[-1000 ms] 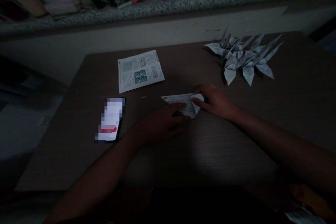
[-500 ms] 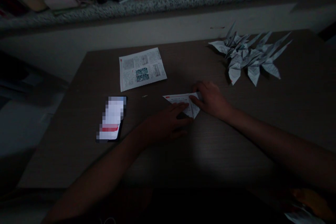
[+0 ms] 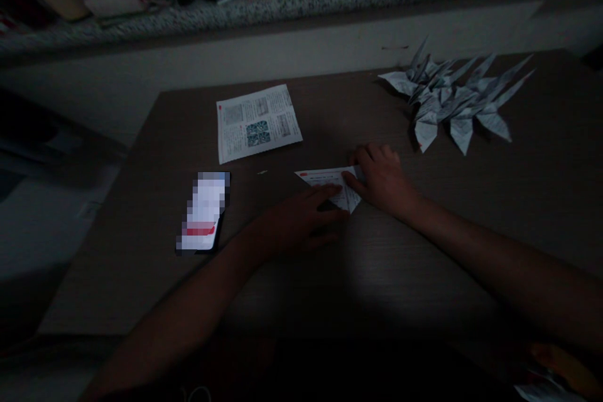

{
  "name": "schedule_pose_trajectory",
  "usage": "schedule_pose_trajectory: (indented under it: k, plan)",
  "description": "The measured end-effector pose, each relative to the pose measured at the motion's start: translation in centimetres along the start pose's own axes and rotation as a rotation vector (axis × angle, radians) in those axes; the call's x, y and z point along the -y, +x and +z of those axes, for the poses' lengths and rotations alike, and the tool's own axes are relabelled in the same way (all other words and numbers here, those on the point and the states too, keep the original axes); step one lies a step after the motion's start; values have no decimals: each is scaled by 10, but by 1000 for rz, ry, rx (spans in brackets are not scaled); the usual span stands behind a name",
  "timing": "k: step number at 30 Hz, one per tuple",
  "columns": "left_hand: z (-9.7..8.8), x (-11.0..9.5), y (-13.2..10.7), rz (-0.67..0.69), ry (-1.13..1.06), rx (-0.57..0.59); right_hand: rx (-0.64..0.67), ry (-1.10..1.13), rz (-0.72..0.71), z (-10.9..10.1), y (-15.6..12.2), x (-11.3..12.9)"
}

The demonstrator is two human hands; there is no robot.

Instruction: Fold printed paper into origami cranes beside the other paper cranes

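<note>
A small folded piece of printed paper (image 3: 325, 174) lies on the table, roughly triangular, with a red mark near its left corner. My left hand (image 3: 308, 220) rests across its lower part, fingers stretched out and apart, pressing the paper down. At the right end my right hand (image 3: 384, 176) has its thumb on top of the paper and its other fingers curled past the far edge. That right corner is hidden under the hand.
A flat printed sheet (image 3: 277, 102) lies behind my left hand. Left of it stands a lit phone (image 3: 205, 207) lying face up. Folded paper pieces with pointed tips (image 3: 464, 132) sit at the back right. A cluttered granite sill (image 3: 282, 6) runs behind the table (image 3: 141, 201).
The view has shifted slightly, so everything sits a little further right. Both hands keep nearly the same places on the folded paper.
</note>
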State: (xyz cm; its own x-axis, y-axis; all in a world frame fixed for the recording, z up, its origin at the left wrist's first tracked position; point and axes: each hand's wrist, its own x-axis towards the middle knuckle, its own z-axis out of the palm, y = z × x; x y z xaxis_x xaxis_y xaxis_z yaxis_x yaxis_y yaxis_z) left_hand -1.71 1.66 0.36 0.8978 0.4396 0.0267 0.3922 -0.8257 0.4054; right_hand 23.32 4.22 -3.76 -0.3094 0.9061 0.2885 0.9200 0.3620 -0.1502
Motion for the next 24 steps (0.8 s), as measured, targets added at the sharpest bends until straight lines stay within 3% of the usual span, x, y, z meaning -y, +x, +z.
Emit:
schedule_pose_trajectory:
  k: [24]
  plan:
    - [-2,-1,0,7,5,17,-18,48,-19,-2,0,-1]
